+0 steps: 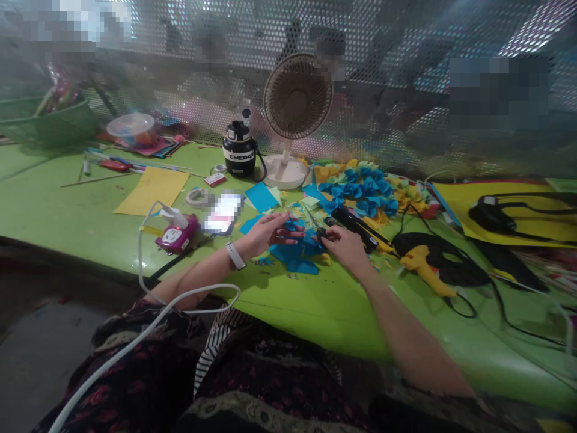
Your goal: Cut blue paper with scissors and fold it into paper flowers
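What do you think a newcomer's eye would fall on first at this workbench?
Most striking is the mass of blue paper flowers at the far side of the green table, with yellow paper flowers beside them. At the front centre, the right hand holds black-handled scissors near blue paper under the left hand. Behind, left of the flowers, stands a cream desk fan.
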The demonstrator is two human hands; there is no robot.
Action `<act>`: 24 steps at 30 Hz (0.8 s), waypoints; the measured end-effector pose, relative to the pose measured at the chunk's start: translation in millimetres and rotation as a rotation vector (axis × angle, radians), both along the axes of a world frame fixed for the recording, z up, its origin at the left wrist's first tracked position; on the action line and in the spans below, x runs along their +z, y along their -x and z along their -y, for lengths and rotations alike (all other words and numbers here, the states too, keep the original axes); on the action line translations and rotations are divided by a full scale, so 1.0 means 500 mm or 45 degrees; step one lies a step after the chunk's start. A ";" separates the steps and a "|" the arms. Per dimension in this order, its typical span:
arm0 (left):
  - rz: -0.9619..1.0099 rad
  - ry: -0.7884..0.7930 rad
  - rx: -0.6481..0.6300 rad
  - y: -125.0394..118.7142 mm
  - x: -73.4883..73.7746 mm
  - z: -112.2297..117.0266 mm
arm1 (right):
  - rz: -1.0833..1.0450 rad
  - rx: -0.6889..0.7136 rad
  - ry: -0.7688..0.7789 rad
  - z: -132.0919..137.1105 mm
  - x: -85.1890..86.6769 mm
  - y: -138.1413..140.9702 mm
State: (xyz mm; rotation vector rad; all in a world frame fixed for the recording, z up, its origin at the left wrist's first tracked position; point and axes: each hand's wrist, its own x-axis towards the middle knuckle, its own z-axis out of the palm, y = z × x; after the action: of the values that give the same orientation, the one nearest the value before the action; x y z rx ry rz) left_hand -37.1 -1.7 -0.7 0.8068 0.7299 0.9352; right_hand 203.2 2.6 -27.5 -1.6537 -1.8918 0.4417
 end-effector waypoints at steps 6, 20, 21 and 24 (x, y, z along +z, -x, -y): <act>-0.078 -0.060 -0.008 -0.003 -0.011 0.000 | 0.168 -0.006 -0.143 -0.010 0.001 0.005; -0.058 -0.158 -0.065 -0.009 -0.023 0.011 | -0.241 0.014 -0.086 0.019 0.028 0.037; -0.071 -0.160 -0.069 -0.010 -0.026 0.011 | -0.349 0.071 -0.071 0.028 0.032 0.045; -0.129 -0.184 -0.102 -0.012 -0.036 0.012 | -0.475 0.197 -0.060 0.052 0.040 0.068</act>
State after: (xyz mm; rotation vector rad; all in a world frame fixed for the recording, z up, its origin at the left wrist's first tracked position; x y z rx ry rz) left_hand -31.0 -7.9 -18.4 1.0093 0.7180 0.8867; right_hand 169.0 -23.3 -7.5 -1.2927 -1.7372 0.7092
